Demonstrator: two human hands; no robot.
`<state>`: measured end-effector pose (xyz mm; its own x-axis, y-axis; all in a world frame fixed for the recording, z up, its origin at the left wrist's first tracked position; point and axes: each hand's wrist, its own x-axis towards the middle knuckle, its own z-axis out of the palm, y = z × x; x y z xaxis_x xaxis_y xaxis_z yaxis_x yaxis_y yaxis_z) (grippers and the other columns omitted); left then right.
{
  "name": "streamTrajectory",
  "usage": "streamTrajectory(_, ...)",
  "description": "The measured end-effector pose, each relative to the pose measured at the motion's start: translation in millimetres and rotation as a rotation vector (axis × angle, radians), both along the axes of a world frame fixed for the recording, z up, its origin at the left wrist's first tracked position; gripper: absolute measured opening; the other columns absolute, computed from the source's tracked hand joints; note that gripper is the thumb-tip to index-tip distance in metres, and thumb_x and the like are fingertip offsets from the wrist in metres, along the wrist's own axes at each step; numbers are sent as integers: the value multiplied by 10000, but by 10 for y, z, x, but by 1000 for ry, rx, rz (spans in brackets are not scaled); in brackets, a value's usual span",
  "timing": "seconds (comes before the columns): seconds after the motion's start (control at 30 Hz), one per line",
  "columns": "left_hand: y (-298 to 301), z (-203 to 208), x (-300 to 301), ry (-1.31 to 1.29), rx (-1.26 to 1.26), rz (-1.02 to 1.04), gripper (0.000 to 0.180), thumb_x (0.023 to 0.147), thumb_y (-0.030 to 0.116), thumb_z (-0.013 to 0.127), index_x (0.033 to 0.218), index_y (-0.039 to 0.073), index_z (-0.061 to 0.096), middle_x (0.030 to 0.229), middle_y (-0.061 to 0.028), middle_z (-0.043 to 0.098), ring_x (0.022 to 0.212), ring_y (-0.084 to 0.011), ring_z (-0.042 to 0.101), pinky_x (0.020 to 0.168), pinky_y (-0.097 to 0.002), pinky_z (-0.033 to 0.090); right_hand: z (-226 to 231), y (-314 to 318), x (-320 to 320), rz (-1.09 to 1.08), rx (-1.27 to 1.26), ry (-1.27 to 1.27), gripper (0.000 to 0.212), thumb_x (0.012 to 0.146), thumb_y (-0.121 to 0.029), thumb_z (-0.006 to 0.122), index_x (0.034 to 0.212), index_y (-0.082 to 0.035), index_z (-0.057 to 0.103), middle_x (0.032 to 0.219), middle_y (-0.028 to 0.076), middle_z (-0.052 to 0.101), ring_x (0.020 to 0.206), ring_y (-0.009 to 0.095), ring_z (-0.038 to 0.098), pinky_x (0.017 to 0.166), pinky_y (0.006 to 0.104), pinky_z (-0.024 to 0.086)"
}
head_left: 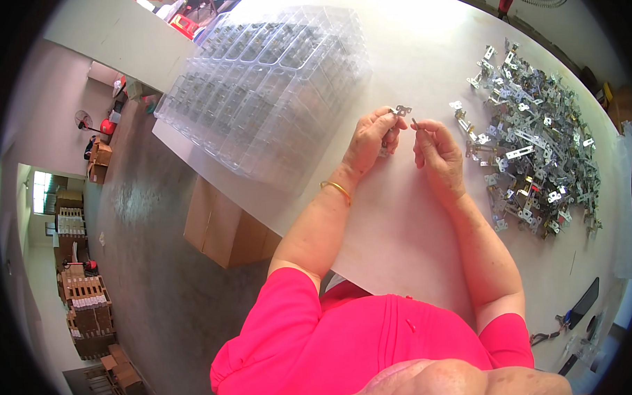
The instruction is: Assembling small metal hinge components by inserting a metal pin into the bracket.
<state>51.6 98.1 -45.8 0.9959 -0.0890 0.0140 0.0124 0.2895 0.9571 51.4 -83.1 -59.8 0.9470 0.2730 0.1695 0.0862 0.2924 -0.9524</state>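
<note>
My left hand (373, 138) pinches a small silver metal bracket (401, 111) above the white table (400, 222). A thin gold bangle sits on that wrist. Close beside it, my right hand (436, 151) holds a tiny dark pin (415, 122) between thumb and fingertips, its tip almost touching the bracket. A large heap of similar silver metal brackets (533, 141) lies on the table just right of my right hand.
A stack of clear plastic compartment trays (270, 81) covers the table's far left part. A cardboard box (223, 232) stands on the floor under the table edge. Dark tools (577, 310) lie at the near right. Boxes and pallets line the floor at left.
</note>
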Motion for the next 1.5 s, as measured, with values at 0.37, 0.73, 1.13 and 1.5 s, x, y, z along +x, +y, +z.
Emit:
streamTrajectory(0.37, -29, 16, 7, 62, 19, 8, 292, 1031, 221, 484, 915, 25, 666, 638, 20, 504, 546, -79, 467, 497, -242, 378, 16, 28, -28, -82, -62, -24, 132, 1029, -111, 652, 1148, -69, 690, 781, -27, 644, 670, 26, 570, 573, 197, 468)
streamTrajectory(0.73, -3, 17, -20, -4, 273, 13, 271, 1035, 215, 496, 918, 47, 673, 647, 52, 510, 566, -32, 422, 512, -209, 345, 114, 40, -45, -119, -147, -28, 124, 1026, -92, 641, 1131, -48, 687, 759, -24, 632, 657, 29, 570, 569, 207, 466)
streamTrajectory(1.13, 2, 57, -21, -300, 793, 240, 199, 998, 152, 528, 929, 11, 650, 721, -129, 607, 631, -199, 572, 611, -363, 476, 93, 60, -48, -179, -208, -82, 204, 1011, -67, 652, 1209, -47, 607, 732, -23, 598, 635, 41, 549, 573, 217, 441)
streamTrajectory(1.5, -63, 23, -53, -471, 1008, 188, 155, 959, 134, 549, 905, 16, 634, 847, -192, 674, 763, -381, 661, 696, -461, 528, 65, 55, -25, -95, -165, 1, 175, 1036, -74, 605, 1204, -28, 617, 796, -22, 600, 667, 42, 543, 584, 210, 459)
